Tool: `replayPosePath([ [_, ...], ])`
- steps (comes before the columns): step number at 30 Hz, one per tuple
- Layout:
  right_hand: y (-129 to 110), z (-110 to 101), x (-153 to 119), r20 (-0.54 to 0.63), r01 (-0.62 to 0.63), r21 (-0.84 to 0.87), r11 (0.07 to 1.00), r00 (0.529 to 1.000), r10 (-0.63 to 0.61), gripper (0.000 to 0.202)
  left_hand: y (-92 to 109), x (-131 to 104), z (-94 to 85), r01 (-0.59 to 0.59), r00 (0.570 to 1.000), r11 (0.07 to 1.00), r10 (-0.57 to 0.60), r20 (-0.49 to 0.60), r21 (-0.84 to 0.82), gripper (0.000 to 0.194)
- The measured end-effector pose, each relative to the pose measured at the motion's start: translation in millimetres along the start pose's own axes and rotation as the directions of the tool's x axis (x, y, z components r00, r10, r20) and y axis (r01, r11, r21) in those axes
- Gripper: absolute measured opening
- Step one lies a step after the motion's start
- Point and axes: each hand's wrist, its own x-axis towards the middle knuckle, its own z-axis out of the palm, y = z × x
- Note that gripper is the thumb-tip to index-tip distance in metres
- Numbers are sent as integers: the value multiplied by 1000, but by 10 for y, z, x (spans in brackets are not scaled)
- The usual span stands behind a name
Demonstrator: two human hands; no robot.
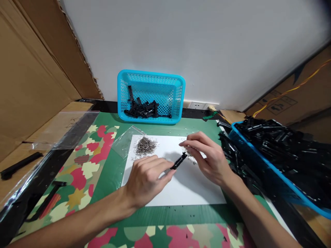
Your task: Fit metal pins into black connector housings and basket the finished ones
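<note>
My left hand [150, 177] pinches a short black plastic part [179, 161] between thumb and fingers, its free end tilted up to the right. Across from it, my right hand [210, 158] has thumb and index finger brought together just above that free end; whatever lies between the fingertips is too small to make out. Partly behind the right hand lies a small pile of tiny silvery metal pieces [191, 159]. A larger, darker heap of tiny metal pieces [145, 145] sits beyond my left hand. Both piles rest on a white sheet [186, 193].
A blue basket [151, 73] holding several black parts stands against the wall. At right, a blue bin [274, 174] is heaped with black parts, some spilled beside it. A clear plastic bag [124, 141] lies left of the sheet. Loose black pieces [49, 199] lie far left.
</note>
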Motion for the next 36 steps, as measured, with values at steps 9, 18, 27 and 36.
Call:
replayPosePath([
  [9, -208, 277, -20, -118, -360, 345, 867, 900, 420, 11, -4, -12, 32, -23, 998, 992, 15, 68, 125, 9],
  [18, -288, 429, -30, -46, -467, 492, 735, 829, 557, 16, 7, -12, 26, -76, 994, 983, 62, 87, 166, 9],
  [27, -271, 481, -92, -71, -440, 383, 813, 863, 500, 16, -8, -19, 36, -85, 993, 981, 69, 95, 176, 9],
  [36, -323, 425, -90, -54, -375, 162, 913, 920, 387, 28, 1, -25, 35, -90, 993, 977, 73, 92, 192, 8],
])
